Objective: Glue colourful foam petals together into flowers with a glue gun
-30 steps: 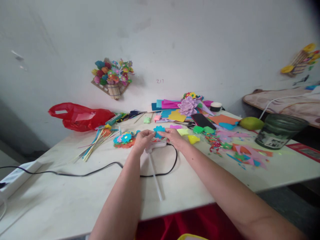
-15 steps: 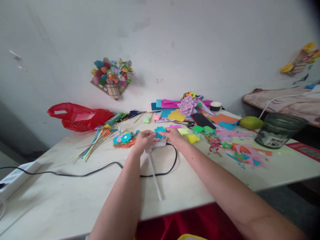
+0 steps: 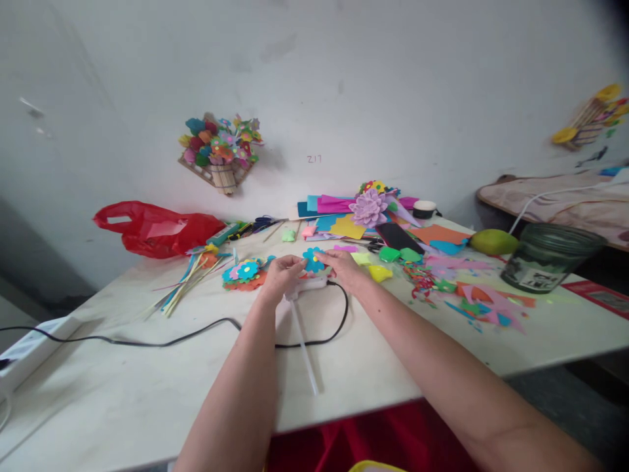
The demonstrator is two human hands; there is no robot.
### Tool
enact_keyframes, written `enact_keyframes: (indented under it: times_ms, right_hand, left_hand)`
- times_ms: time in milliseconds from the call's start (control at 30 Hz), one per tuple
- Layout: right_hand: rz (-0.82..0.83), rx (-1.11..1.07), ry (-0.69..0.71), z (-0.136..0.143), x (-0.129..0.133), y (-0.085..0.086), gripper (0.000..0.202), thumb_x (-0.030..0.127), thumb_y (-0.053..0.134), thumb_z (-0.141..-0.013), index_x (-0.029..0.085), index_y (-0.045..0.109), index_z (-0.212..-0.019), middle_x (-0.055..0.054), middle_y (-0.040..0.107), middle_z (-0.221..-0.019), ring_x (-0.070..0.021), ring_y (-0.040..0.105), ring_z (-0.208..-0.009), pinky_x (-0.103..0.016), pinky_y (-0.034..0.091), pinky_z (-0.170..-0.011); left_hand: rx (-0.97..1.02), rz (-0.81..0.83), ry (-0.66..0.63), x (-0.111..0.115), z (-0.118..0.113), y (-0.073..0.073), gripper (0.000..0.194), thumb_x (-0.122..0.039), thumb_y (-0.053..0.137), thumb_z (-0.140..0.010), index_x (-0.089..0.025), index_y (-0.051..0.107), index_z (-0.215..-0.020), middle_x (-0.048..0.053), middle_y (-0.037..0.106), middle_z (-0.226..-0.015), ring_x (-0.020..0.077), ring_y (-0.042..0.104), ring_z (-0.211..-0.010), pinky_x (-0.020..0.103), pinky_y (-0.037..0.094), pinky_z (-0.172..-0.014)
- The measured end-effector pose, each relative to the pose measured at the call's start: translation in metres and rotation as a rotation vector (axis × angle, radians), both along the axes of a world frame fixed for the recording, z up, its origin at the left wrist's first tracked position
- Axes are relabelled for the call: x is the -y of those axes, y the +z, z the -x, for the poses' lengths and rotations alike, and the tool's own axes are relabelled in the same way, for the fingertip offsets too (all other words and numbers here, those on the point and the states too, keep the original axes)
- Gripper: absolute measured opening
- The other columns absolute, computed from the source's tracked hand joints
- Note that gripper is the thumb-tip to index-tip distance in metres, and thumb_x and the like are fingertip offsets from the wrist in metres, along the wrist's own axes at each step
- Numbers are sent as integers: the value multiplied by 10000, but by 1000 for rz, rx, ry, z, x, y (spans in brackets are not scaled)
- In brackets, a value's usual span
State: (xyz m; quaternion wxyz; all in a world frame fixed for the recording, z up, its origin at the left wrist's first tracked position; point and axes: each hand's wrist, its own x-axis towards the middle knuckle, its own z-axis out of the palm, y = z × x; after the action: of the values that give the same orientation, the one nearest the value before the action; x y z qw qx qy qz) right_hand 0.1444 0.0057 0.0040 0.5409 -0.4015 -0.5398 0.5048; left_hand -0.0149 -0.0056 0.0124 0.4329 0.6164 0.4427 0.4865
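Between my two hands is a blue foam flower [image 3: 313, 260] with a small yellow centre. My left hand [image 3: 284, 274] pinches its left edge, and my right hand [image 3: 341, 267] has its fingers closed at the right edge. Just beneath lies a white glue gun [image 3: 311, 284], with a clear glue stick [image 3: 305, 354] pointing toward the table's front edge and a black cord [image 3: 346, 308] looping to the right. Several layered foam flowers [image 3: 244, 270] rest to the left of my left hand.
Thin sticks [image 3: 179, 288] and a red plastic bag [image 3: 157, 229] are at the left. Foam sheets [image 3: 348, 227], a phone [image 3: 399, 237], coloured scraps [image 3: 484, 305] and a green jar [image 3: 548, 259] lie at the right. A power strip [image 3: 37, 351] sits at the left edge.
The blue flower has shifted slightly left and turned, and its yellow centre now shows more clearly. My right fingertips have moved a little over its right side.
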Motion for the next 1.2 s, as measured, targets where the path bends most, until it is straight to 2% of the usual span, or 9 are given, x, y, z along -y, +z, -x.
enact_keyframes:
  times_ms: [233, 400, 667, 767, 933, 1200]
  right_hand:
    - [0, 11, -10, 1, 1, 2, 293, 432, 649, -569, 151, 580, -617, 28, 518, -526, -73, 389, -455, -225, 234, -428]
    - [-63, 89, -43, 2, -1, 0, 276, 413, 633, -588, 159, 529, -556, 58, 429, -462, -67, 333, -439, -229, 231, -445]
    - [-114, 60, -57, -1, 1, 1, 382, 536, 551, -663, 157, 556, -617, 15, 490, -556, -86, 397, -505, -219, 266, -437]
    - [-81, 72, -27, -1, 1, 2, 365, 519, 584, -637, 154, 581, -659, 3, 522, -592, -90, 421, -516, -215, 272, -431]
    - [-77, 81, -39, 1, -1, 0, 351, 499, 629, -588, 159, 541, -595, 39, 462, -520, -68, 356, -458, -215, 264, -430]
    - [-113, 127, 55, -3, 2, 2, 362, 512, 601, -618, 158, 538, -577, 30, 479, -525, -71, 366, -468, -213, 265, -433]
  left_hand:
    - [-20, -7, -14, 3, -1, 2, 336, -469, 627, -621, -140, 565, -640, -42, 472, -464, 38, 345, -353, 173, 226, -348]
    - [-50, -7, -33, 2, -2, 1, 359, -483, 634, -608, -133, 560, -641, -31, 479, -482, 42, 349, -369, 177, 234, -360]
    - [32, 3, 0, 1, -1, -1, 386, -519, 631, -603, -144, 547, -645, -55, 440, -435, 38, 328, -319, 175, 205, -324]
    - [67, -22, 4, 0, -1, -2, 388, -515, 637, -604, -141, 559, -669, -55, 447, -457, 33, 323, -319, 175, 199, -315]
    - [72, -3, -21, 0, -1, -2, 387, -513, 631, -616, -135, 563, -664, -43, 471, -470, 33, 338, -340, 172, 216, -331]
    - [83, -37, 15, -3, 0, -3, 364, -491, 637, -619, -137, 556, -637, -15, 538, -526, 56, 419, -400, 172, 270, -364]
